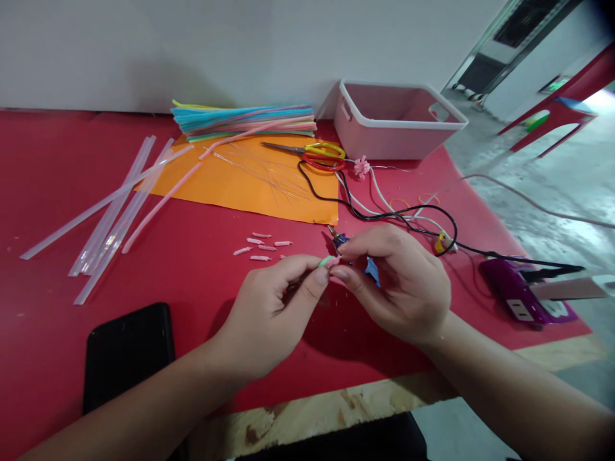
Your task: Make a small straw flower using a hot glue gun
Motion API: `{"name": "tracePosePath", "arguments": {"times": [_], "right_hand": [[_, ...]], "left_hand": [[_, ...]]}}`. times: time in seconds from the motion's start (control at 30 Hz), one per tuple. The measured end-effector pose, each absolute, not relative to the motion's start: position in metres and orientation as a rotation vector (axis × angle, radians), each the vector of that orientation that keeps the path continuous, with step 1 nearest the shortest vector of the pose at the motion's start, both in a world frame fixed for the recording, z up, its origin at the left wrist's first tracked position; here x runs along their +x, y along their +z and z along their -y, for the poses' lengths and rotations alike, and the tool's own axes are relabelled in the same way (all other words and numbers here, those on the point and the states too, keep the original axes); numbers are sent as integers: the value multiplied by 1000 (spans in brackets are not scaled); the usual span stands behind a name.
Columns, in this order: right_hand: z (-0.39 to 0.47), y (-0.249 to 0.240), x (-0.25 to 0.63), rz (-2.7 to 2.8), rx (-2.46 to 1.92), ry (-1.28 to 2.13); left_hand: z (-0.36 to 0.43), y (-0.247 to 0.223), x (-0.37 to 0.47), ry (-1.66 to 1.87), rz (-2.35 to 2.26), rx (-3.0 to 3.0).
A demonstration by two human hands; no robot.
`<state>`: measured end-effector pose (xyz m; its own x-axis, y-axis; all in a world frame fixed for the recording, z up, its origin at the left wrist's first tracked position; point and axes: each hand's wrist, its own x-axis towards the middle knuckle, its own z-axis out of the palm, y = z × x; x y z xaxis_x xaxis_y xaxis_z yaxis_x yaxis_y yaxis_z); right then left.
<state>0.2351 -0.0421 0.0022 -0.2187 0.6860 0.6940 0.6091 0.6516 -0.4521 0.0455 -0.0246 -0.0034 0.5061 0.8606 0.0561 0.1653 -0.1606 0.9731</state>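
Between the fingertips of my left hand point(273, 314) is a small green-and-pink piece of pipe cleaner point(327, 262). My right hand point(401, 282) pinches its pink end, thumb and forefinger close together. Short pink pipe cleaner pieces point(266, 247) lie scattered on the red table just beyond my left hand. Partly hidden behind my right hand lies a blue glue gun point(341, 240), its metal nozzle pointing away from me. A black phone point(129, 349) rests to the left of my left forearm.
Colored pipe cleaners point(240, 121) lie at the back by an orange sheet point(230, 186). Scissors point(317, 153), a pink flower-like piece point(361, 167) and a pink basket point(384, 137) are nearby. Translucent sticks point(120, 208) lie left. Cables run right to a purple power strip point(516, 298).
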Motion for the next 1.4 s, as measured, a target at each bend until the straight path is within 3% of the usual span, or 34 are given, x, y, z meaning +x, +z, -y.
{"name": "tracePosePath", "arguments": {"times": [1.4], "right_hand": [[43,6,236,1927,-983,86]], "left_hand": [[23,3,45,679,-857,1532]]}}
